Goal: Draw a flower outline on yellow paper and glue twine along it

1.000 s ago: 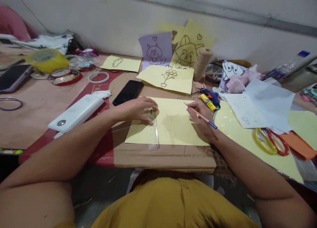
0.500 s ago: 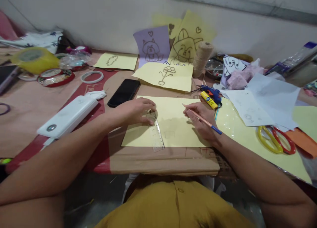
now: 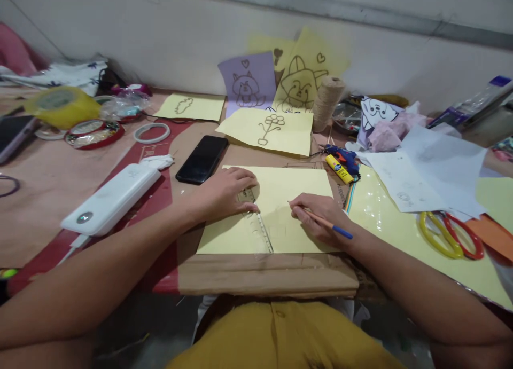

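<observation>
A yellow sheet of paper (image 3: 296, 187) lies in front of me with a faint pencilled shape on it. Across its left half a clear ruler (image 3: 262, 233) slants, its lower end at the sheet's near edge. My left hand (image 3: 226, 193) has thumb and fingers on the ruler's upper end. On the right, my right hand (image 3: 316, 217) pinches a pencil (image 3: 331, 226), whose tip points left, just over the paper; whether it touches cannot be made out.
A black phone (image 3: 202, 159) and a white power bank (image 3: 112, 198) lie left. Behind stand drawings, one purple (image 3: 248, 80), and a twine spool (image 3: 326, 104). Right are a glue stick (image 3: 339, 169), scissors (image 3: 441, 234) and white papers (image 3: 441, 161).
My right hand has moved the pencil a little left and nearer to me. The ruler's lower end has shifted slightly right. The whole view has shifted a little.
</observation>
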`<state>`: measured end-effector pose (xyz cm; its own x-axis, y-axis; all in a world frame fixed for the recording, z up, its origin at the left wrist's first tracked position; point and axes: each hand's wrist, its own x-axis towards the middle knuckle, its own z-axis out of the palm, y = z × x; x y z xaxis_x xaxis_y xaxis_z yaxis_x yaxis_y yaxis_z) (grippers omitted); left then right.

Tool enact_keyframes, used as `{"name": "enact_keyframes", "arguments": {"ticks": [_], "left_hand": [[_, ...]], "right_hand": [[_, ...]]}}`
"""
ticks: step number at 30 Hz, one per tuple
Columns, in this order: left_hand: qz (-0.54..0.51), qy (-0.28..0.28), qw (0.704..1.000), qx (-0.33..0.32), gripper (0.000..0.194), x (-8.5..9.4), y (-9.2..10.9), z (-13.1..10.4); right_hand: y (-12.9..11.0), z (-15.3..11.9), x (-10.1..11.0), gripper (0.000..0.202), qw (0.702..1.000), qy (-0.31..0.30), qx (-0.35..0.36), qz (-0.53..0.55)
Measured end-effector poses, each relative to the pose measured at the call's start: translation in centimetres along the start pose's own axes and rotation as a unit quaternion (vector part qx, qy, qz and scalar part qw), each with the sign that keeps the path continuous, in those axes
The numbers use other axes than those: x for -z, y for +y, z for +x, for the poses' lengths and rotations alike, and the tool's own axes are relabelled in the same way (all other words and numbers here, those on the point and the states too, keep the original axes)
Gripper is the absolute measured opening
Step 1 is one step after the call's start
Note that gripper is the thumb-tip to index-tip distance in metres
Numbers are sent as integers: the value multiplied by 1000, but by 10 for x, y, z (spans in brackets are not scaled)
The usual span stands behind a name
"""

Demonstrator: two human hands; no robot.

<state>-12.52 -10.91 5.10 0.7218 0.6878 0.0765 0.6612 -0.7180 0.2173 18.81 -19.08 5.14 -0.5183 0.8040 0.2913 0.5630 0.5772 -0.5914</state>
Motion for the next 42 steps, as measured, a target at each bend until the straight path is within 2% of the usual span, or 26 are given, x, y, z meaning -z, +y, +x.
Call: {"name": "enact_keyframes", "arguments": {"ticks": [6,12,17,23,25,29,31,34,42], "left_hand": [[-1,15,1000,-15,58,2,5,-2],[-18,4,1000,-7,54,6,3,-1],[-35,1,999,6,50,12,2,-1],[-46,-15,999,18,46,15,-1,-3],[-49,-6,999,17,43,14,-3,-3],[-76,46,996,-10,31,9,-3,-4],[-92,60,993,-35,27,6,-1,-4],[-91,53,993,-61,28,1,1,-3],[-77,41,994,-73,30,-5,-1,0]], "right_hand": [[-2,-1,4,21,1000,3,-8,13],[2,-4,3,19,996,48,-6,81],[-3,-2,4,20,996,-8,-8,87],[0,-6,6,18,991,-29,-11,127],[1,-7,8,19,985,-1,-39,166],[6,-4,12,20,963,158,-77,205],[10,-1,12,20,956,200,-76,198],[14,0,11,21,958,210,-78,179],[13,-3,5,29,968,167,-109,150]]}}
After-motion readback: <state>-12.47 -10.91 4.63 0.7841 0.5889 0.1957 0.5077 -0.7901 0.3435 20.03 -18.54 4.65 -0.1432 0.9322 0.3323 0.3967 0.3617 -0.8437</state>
